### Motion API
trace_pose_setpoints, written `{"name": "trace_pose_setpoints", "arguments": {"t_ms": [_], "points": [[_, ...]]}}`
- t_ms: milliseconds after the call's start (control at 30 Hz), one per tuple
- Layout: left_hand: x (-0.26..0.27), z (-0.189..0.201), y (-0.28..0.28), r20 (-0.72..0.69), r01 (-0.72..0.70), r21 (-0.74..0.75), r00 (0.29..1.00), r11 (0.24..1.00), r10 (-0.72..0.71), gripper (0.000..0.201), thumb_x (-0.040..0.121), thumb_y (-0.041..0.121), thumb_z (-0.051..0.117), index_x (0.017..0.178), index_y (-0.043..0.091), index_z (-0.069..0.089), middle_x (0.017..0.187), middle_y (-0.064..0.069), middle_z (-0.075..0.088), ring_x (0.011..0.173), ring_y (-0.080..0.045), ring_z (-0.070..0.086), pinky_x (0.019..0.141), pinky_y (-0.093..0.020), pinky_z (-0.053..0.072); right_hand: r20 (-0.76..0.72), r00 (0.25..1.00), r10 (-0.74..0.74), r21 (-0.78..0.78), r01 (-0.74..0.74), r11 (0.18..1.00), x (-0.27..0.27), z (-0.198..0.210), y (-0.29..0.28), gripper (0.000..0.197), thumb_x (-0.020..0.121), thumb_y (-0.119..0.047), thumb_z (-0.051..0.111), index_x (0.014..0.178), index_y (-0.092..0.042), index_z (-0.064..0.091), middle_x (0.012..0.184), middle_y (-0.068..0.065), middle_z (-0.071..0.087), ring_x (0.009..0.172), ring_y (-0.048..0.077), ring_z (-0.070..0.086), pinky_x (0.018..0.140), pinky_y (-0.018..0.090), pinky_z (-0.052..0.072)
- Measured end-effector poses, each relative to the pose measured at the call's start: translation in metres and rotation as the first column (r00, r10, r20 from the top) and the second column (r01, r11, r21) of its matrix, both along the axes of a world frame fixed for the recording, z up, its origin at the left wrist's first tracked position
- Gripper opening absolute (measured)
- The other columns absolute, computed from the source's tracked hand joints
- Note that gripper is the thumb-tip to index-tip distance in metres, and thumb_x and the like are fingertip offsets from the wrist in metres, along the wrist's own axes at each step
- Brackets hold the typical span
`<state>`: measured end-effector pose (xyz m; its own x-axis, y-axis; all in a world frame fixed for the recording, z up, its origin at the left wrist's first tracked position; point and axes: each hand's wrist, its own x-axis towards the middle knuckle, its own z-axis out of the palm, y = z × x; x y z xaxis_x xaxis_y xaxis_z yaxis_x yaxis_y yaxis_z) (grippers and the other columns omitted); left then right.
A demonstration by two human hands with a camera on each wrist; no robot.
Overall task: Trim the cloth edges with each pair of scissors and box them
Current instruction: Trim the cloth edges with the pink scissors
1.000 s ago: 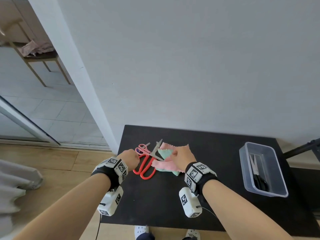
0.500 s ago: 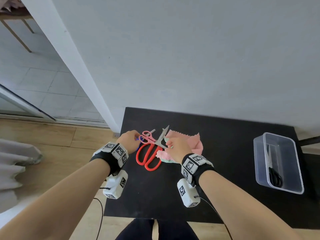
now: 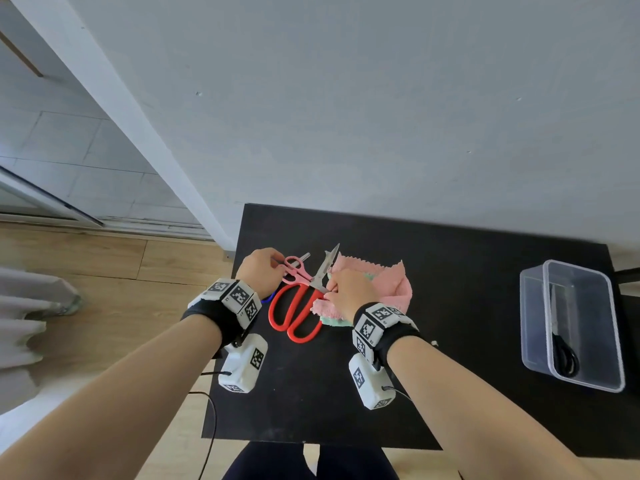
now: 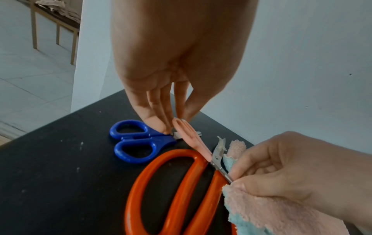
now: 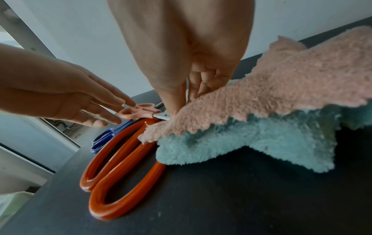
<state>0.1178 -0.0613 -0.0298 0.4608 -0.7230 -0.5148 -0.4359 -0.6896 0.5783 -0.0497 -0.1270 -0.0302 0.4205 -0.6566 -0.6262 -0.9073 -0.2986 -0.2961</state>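
Black table [image 3: 450, 306] against a grey wall. Pink scissors [image 3: 294, 270] lie near the table's left edge, handles toward the left hand [image 3: 260, 271], blades pointing right toward the cloth, long axis running left-right with a tilt toward the person. Left hand fingers [image 4: 161, 114] extend almost straight down, tips touching the pink handle loop; nothing gripped. Red scissors [image 3: 294, 313] lie flat, big handle loops toward the person, blades pointing away toward the wall and slightly right, tips open. Blue scissors [image 4: 132, 141] sit just left of the red ones, under the left hand, handles toward the table's left edge. Right hand [image 3: 349, 291] pinches the pink cloth [image 3: 381, 282] at its edge right beside the red scissors' pivot; a teal cloth [image 5: 241, 147] lies under the pink one. Clear plastic box [image 3: 588, 299] stands well apart at the table's right side, black scissors [image 3: 564, 351] inside, long axis running away from the person, handles nearest.
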Motion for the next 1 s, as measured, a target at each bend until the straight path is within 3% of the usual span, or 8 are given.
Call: {"name": "trace_pose_setpoints", "arguments": {"t_ms": [133,300,500,667,733,867,933,1000], "points": [[-0.001,0.004,0.001,-0.014,0.01,-0.01,1.0,1.0,-0.01,0.023,0.088,0.015,0.058,0.109,0.012,0.066,0.105,-0.006,0.068,0.098,-0.02,0.063,0.079,-0.027,0.047,0.002,1.0,0.003,0.013,-0.003,1.0,0.001,0.001,-0.001,0.017,0.092,-0.017,0.054,0.093,-0.01,0.069,0.083,0.004,0.065,0.081,0.019,0.061,0.067,0.028,0.041],[0.0,0.019,0.006,-0.082,-0.002,-0.044,0.997,0.999,-0.002,0.016,0.085,0.015,0.063,0.098,0.009,0.071,0.091,-0.005,0.07,0.084,-0.016,0.063,0.07,-0.022,0.046,0.139,0.987,-0.079,0.094,0.066,0.993,-0.004,0.011,-0.001,0.019,0.088,-0.018,0.061,0.07,-0.018,0.057,0.069,-0.004,0.057,0.074,0.016,0.055,0.07,0.028,0.043],[0.003,0.045,0.014,-0.229,-0.059,-0.098,0.973,0.993,0.035,0.013,0.079,0.018,0.075,0.078,0.008,0.066,0.077,-0.002,0.068,0.055,-0.003,0.058,0.052,-0.013,0.044,0.421,0.863,-0.28,0.203,0.211,0.956,-0.015,0.046,-0.005,0.005,0.078,-0.015,0.074,0.079,-0.014,0.069,0.078,-0.003,0.064,0.073,0.007,0.057,0.075,0.022,0.045],[0.001,0.071,0.014,-0.453,-0.153,-0.073,0.885,0.986,0.104,0.022,0.08,0.009,0.072,0.096,-0.005,0.068,0.078,-0.012,0.07,0.066,-0.013,0.066,0.077,-0.029,0.057,0.499,0.785,-0.367,0.272,0.26,0.926,-0.031,0.077,-0.015,0.018,0.077,-0.017,0.077,0.093,-0.011,0.073,0.09,0.001,0.071,0.074,-0.001,0.058,0.078,0.0,0.041],[-0.002,0.082,0.013,-0.489,-0.136,-0.05,0.867,0.989,0.094,0.016,0.079,0.004,0.072,0.093,-0.003,0.068,0.083,-0.016,0.07,0.07,-0.017,0.066,0.079,-0.03,0.056,0.539,0.728,-0.423,0.307,0.298,0.904,-0.035,0.083,-0.019,0.017,0.07,-0.023,0.081,0.085,-0.02,0.074,0.081,-0.005,0.072,0.075,0.002,0.064,0.084,0.02,0.049],[-0.006,0.098,0.011,-0.506,-0.069,-0.037,0.862,0.997,0.041,0.016,0.075,0.009,0.078,0.088,0.002,0.072,0.095,-0.017,0.072,0.076,-0.017,0.067,0.075,-0.025,0.058,0.612,0.507,-0.607,0.449,0.41,0.794,-0.039,0.097,-0.025,0.024,0.075,0.0,0.075,0.097,-0.004,0.068,0.081,0.006,0.07,0.064,0.006,0.066,0.061,0.016,0.053],[-0.008,0.103,0.01,-0.53,-0.08,-0.059,0.847,0.995,0.037,0.022,0.076,0.011,0.078,0.095,0.002,0.073,0.094,-0.017,0.072,0.074,-0.014,0.067,0.071,-0.02,0.057,0.627,0.387,-0.677,0.528,0.428,0.734,-0.039,0.101,-0.027,0.029,0.074,0.003,0.075,0.101,0.001,0.066,0.086,0.013,0.071,0.07,0.014,0.068,0.07,0.023,0.058],[-0.011,0.109,0.006,-0.611,-0.162,-0.095,0.788,0.982,0.071,0.022,0.077,0.007,0.076,0.097,-0.001,0.072,0.094,-0.019,0.07,0.075,-0.017,0.067,0.073,-0.022,0.058,0.612,0.347,-0.711,0.585,0.407,0.702,-0.039,0.106,-0.026,0.032,0.073,-0.003,0.078,0.103,0.001,0.065,0.092,0.018,0.072,0.077,0.021,0.07,0.077,0.029,0.058]]}}
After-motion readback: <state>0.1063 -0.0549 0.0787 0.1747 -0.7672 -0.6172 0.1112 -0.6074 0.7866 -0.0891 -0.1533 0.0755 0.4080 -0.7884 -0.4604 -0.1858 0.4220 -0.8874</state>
